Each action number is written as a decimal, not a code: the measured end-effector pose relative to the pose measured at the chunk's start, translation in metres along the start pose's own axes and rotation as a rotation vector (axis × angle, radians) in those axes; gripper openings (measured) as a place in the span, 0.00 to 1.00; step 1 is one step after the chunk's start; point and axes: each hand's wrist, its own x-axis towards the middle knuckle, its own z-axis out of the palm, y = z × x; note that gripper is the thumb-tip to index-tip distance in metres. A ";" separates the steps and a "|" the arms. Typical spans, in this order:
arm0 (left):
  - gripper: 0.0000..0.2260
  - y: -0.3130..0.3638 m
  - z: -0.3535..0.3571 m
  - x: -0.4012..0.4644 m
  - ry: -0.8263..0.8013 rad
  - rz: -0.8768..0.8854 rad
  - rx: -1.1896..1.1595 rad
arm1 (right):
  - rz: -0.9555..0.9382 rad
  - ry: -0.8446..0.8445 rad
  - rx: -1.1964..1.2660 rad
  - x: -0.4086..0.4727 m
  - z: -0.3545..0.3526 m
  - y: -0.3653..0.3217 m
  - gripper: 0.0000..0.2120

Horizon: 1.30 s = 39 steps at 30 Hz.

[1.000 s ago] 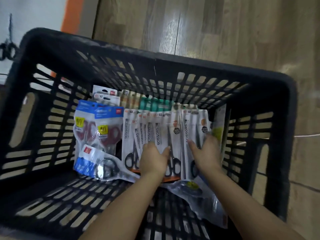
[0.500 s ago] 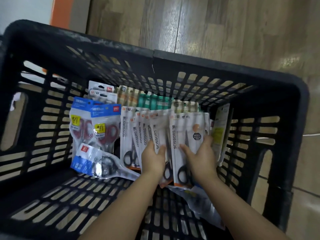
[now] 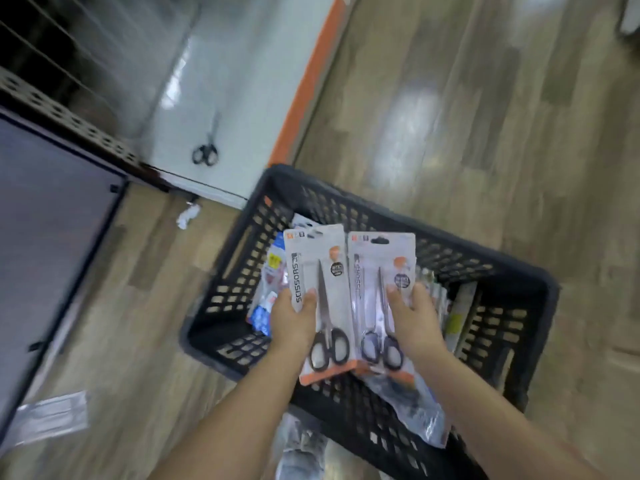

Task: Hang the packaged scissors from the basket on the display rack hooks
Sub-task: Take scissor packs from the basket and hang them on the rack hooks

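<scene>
My left hand grips a scissors pack, white card with an orange bottom edge and black-handled scissors, held upright above the black plastic basket. My right hand grips a second, matching scissors pack right beside the first, perhaps with more packs behind it. More packs stay in the basket: blue-topped ones at its left and a row standing along its right side. The display rack with its perforated rail stands at the upper left, blurred.
A loose pair of black scissors lies on the white rack base. Orange trim borders the wooden floor. A dark panel fills the left edge. A clear packet and a crumpled white scrap lie on the floor.
Both hands have lifted a pack each up out of the basket. My view has pulled back and swung left, bringing the rack base into sight.
</scene>
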 end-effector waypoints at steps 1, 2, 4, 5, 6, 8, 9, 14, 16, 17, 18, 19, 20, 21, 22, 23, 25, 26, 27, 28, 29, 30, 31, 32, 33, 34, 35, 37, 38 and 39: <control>0.12 0.017 -0.018 -0.012 0.027 0.005 -0.020 | -0.028 -0.011 0.026 -0.013 -0.003 -0.024 0.09; 0.12 0.034 -0.037 -0.026 0.054 0.011 -0.043 | -0.058 -0.024 0.038 -0.028 -0.005 -0.051 0.07; 0.13 0.069 -0.079 -0.062 0.102 0.016 -0.080 | -0.112 -0.068 0.059 -0.066 -0.012 -0.102 0.06; 0.13 0.086 -0.102 -0.083 0.134 0.008 -0.097 | -0.131 -0.092 0.068 -0.086 -0.014 -0.128 0.10; 0.15 0.101 -0.126 -0.103 0.164 -0.004 -0.116 | -0.153 -0.114 0.077 -0.110 -0.016 -0.154 0.13; 0.18 0.129 -0.172 -0.146 0.203 -0.016 -0.147 | -0.210 -0.151 0.088 -0.158 -0.015 -0.204 0.16; 0.18 0.143 -0.197 -0.168 0.238 0.002 -0.170 | -0.254 -0.169 0.080 -0.181 -0.013 -0.230 0.20; 0.14 0.176 -0.320 -0.298 0.402 0.044 -0.365 | -0.486 -0.333 0.027 -0.318 0.002 -0.325 0.24; 0.16 0.173 -0.371 -0.344 0.494 0.080 -0.415 | -0.584 -0.388 -0.018 -0.377 0.018 -0.353 0.15; 0.15 0.169 -0.396 -0.365 0.540 0.111 -0.448 | -0.639 -0.424 -0.045 -0.407 0.026 -0.363 0.11; 0.13 0.163 -0.419 -0.389 0.585 0.130 -0.484 | -0.701 -0.463 -0.067 -0.435 0.035 -0.371 0.09; 0.12 0.157 -0.442 -0.412 0.638 0.147 -0.527 | -0.757 -0.503 -0.088 -0.463 0.046 -0.376 0.10; 0.14 0.150 -0.463 -0.437 0.687 0.152 -0.561 | -0.812 -0.550 -0.113 -0.491 0.055 -0.381 0.13; 0.14 0.139 -0.482 -0.462 0.730 0.169 -0.589 | -0.856 -0.590 -0.140 -0.520 0.067 -0.382 0.17; 0.12 0.127 -0.500 -0.485 0.757 0.187 -0.619 | -0.890 -0.623 -0.161 -0.551 0.076 -0.382 0.19; 0.09 0.113 -0.517 -0.506 0.795 0.207 -0.650 | -0.908 -0.651 -0.178 -0.581 0.085 -0.380 0.20; 0.11 0.081 -0.547 -0.544 0.909 0.218 -0.682 | -0.953 -0.725 -0.185 -0.632 0.107 -0.369 0.15; 0.11 0.063 -0.559 -0.560 0.955 0.221 -0.688 | -0.969 -0.764 -0.200 -0.656 0.115 -0.362 0.11; 0.13 0.046 -0.570 -0.576 0.998 0.223 -0.690 | -0.986 -0.799 -0.212 -0.676 0.125 -0.352 0.09; 0.17 0.029 -0.582 -0.591 1.039 0.211 -0.683 | -1.004 -0.835 -0.225 -0.695 0.134 -0.341 0.09; 0.18 0.012 -0.591 -0.605 1.067 0.201 -0.691 | -1.010 -0.870 -0.241 -0.713 0.142 -0.329 0.09; 0.15 -0.004 -0.600 -0.618 1.070 0.179 -0.703 | -1.020 -0.901 -0.246 -0.727 0.149 -0.317 0.10; 0.12 -0.019 -0.607 -0.630 1.080 0.158 -0.713 | -1.027 -0.934 -0.245 -0.739 0.158 -0.305 0.11; 0.11 -0.032 -0.614 -0.641 1.091 0.135 -0.721 | -1.027 -0.961 -0.241 -0.751 0.164 -0.296 0.12; 0.12 -0.045 -0.619 -0.651 1.116 0.119 -0.727 | -1.017 -0.981 -0.244 -0.761 0.170 -0.286 0.12; 0.13 -0.057 -0.622 -0.659 1.143 0.112 -0.735 | -1.004 -0.997 -0.253 -0.772 0.175 -0.278 0.12; 0.14 -0.068 -0.625 -0.667 1.166 0.101 -0.743 | -0.993 -1.012 -0.263 -0.782 0.178 -0.272 0.13; 0.12 -0.088 -0.629 -0.677 1.170 0.090 -0.771 | -0.999 -1.037 -0.270 -0.799 0.189 -0.261 0.13; 0.11 -0.097 -0.632 -0.679 1.178 0.087 -0.780 | -1.010 -1.047 -0.276 -0.806 0.194 -0.258 0.13; 0.14 -0.105 -0.636 -0.680 1.196 0.090 -0.789 | -1.018 -1.056 -0.286 -0.812 0.200 -0.255 0.11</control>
